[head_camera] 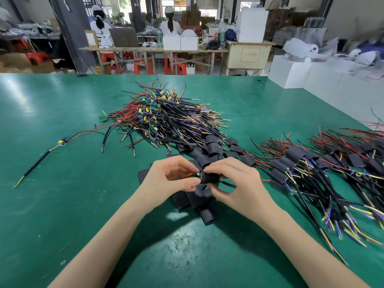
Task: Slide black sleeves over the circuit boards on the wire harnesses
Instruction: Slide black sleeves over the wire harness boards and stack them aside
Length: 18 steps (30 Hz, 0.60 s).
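Far left on the green desk (62, 204), one bare harness (62, 141) is lying apart, w/ a big unsleeved pile (166, 117) waiting behind centre, so lots is left. Left hand (166, 179) is pinching the board end, right hand (234, 183) is gripping a black sleeve (208, 177) partway on, over loose spare sleeves (197, 199). Finished sleeved harnesses (311, 167) are stacking up at right, approx. a similar-sized batch done.

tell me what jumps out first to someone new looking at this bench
The big tangled pile of unsleeved harnesses at the middle of the green table, red and yellow wires splaying out. Just in front, the left hand and right hand pinch a black sleeve; sleeved harnesses lie right.
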Each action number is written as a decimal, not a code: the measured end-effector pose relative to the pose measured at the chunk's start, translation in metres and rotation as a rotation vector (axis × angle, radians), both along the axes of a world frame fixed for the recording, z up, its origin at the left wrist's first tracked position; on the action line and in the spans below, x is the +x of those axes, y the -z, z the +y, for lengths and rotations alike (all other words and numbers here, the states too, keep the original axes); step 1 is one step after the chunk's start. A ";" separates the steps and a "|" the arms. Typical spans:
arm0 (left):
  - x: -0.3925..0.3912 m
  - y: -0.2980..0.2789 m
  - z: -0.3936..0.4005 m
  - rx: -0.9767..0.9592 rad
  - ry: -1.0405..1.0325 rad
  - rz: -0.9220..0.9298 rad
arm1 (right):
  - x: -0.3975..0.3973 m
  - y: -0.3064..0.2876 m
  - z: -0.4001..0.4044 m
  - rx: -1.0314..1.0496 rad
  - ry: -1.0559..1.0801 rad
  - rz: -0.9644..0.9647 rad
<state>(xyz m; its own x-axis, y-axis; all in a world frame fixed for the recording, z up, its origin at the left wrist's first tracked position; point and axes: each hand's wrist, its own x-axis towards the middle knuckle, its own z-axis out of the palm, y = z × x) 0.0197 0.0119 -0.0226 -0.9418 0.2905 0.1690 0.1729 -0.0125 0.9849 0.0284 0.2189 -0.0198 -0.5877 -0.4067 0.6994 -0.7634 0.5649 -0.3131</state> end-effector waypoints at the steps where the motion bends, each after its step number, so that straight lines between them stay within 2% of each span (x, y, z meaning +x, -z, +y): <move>1: 0.000 -0.001 -0.001 -0.003 0.008 0.005 | 0.000 0.000 0.000 -0.009 -0.004 -0.006; 3: 0.001 -0.003 -0.002 0.011 0.002 0.020 | 0.001 0.000 -0.001 -0.041 0.036 -0.050; 5: 0.000 -0.004 -0.002 0.049 -0.030 0.032 | 0.001 -0.001 0.000 -0.045 0.163 -0.109; 7: 0.000 -0.004 -0.001 0.079 -0.060 0.025 | 0.000 0.001 0.002 0.052 0.284 -0.139; 10: -0.001 -0.003 -0.001 0.085 -0.061 -0.004 | 0.000 0.003 0.003 0.167 0.284 -0.186; 18: -0.003 0.001 0.001 0.093 -0.086 -0.067 | -0.001 0.007 -0.001 0.220 0.294 -0.225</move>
